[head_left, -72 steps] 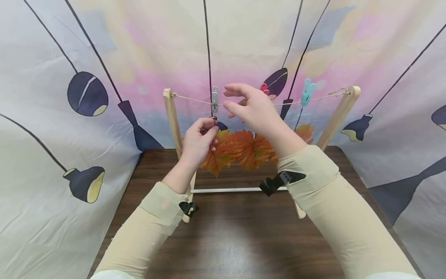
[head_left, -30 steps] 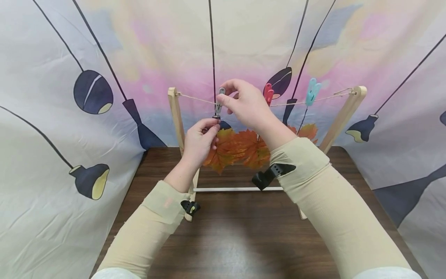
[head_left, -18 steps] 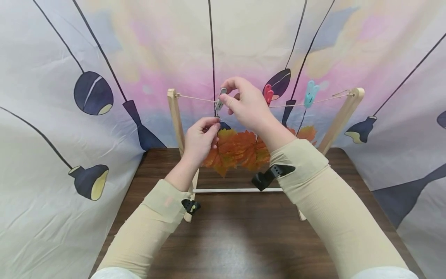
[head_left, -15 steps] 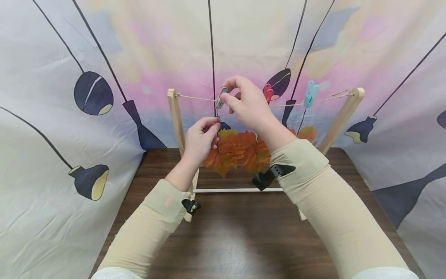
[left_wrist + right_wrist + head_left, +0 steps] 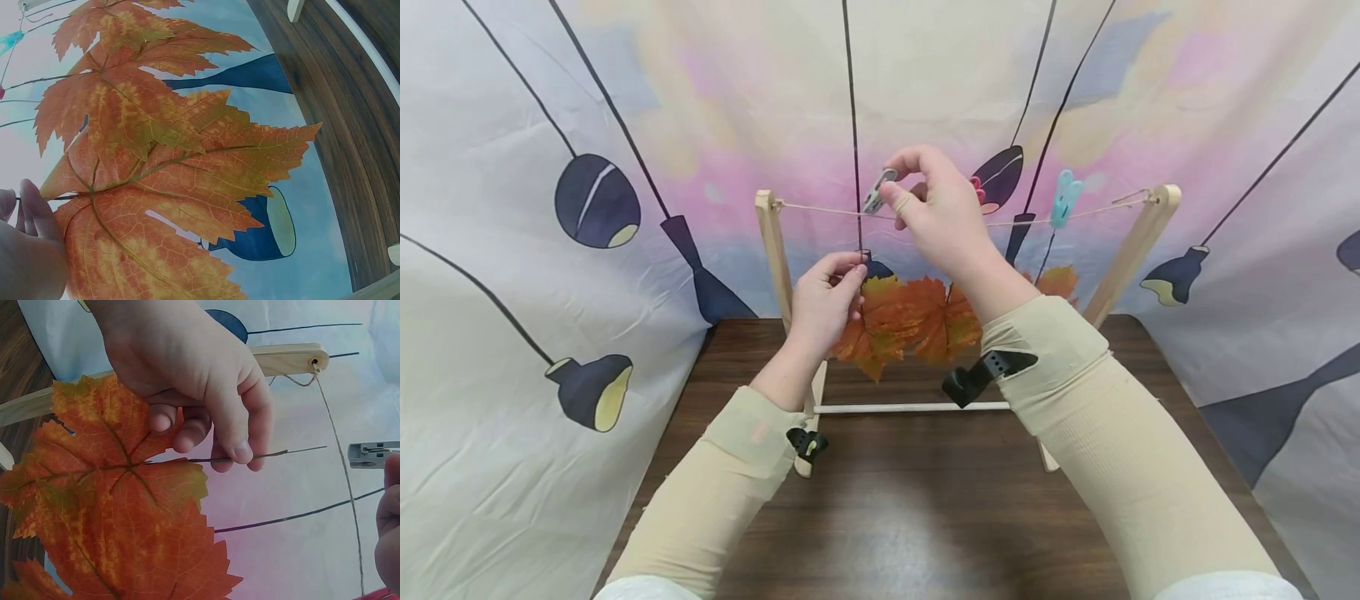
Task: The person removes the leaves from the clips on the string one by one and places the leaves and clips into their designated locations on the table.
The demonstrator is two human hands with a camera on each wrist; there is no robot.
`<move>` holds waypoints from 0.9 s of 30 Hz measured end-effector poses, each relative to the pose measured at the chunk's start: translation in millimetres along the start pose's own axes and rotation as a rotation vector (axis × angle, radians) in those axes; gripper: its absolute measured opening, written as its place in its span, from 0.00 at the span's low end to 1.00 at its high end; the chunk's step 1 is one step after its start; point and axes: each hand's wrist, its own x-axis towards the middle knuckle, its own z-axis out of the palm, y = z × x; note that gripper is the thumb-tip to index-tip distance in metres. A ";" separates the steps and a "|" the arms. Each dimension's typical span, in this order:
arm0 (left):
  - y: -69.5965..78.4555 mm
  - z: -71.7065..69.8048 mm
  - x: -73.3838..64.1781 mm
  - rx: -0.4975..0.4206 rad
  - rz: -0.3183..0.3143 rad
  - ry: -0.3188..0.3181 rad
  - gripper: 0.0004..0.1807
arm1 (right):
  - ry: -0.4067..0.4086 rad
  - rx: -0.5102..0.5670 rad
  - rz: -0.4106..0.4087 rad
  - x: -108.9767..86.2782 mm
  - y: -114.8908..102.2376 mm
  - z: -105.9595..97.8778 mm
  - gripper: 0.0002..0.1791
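Observation:
My left hand (image 5: 823,300) pinches the thin dark stem (image 5: 206,460) of an orange artificial maple leaf (image 5: 169,181) between thumb and fingertips. The leaf hangs below the hand, and the stem's tip points up toward the string (image 5: 340,444). In my right hand (image 5: 943,208), thumb and fingers hold a grey clothespin (image 5: 878,192) just above the string at its left part. The right wrist view has this clothespin apart from both string and stem. Other orange leaves (image 5: 951,321) overlap to the right. A red clothespin (image 5: 977,190) is mostly hidden behind the right hand.
A light blue clothespin (image 5: 1064,200) on the string holds another leaf's stem. The string spans two wooden posts (image 5: 772,250), joined low down by a white rod (image 5: 910,408). The frame stands on a dark wooden table (image 5: 887,508), with a printed cloth (image 5: 737,100) behind.
My right hand has gripped the grey clothespin, tilted it and lifted it off the string and stem. My left hand has stayed nearly in place, pinching the stem.

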 end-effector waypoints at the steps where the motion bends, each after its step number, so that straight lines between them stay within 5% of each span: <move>1: 0.2 -0.3 0.2 0.000 0.001 0.003 0.12 | 0.002 0.006 -0.001 -0.4 0.2 -0.3 0.12; 14: 2.4 -2.3 -2.6 0.021 0.016 0.020 0.10 | 0.015 0.048 0.019 -12.5 8.4 -7.9 0.13; 27: -8.3 -8.8 -19.2 0.066 0.054 0.034 0.08 | -0.023 0.094 0.055 -31.9 23.8 -11.6 0.17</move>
